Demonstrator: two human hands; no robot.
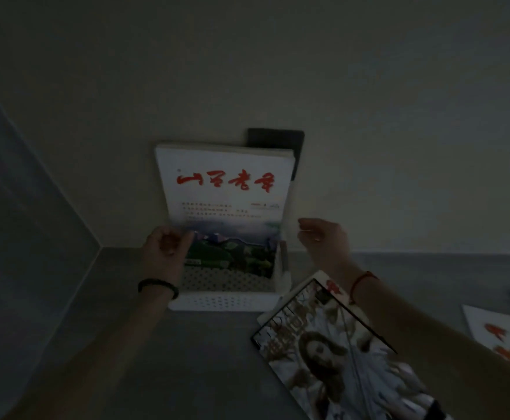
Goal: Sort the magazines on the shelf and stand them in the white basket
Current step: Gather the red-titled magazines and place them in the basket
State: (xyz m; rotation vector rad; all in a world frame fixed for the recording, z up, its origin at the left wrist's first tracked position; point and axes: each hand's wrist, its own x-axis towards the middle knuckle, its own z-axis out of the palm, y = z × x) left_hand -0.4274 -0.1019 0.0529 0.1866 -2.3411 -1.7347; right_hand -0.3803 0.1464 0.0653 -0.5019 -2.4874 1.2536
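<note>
Nearest, flat on the shelf [157, 344] at near right: portrait magazine [323, 359], partly under a forearm [414, 322]. Farther back, against the wall: white basket [223, 301] with a stack [226, 147] standing in it, red-title magazine [226, 189] in front. Pinching that cover's lower left edge: left hand [166, 247]. Just right of the stack, fingers loosely curled, holding nothing: right hand [320, 237].

The left hand [164, 247] seemingly pinches the magazine [226, 189] standing in the white basket [223, 301].
</note>
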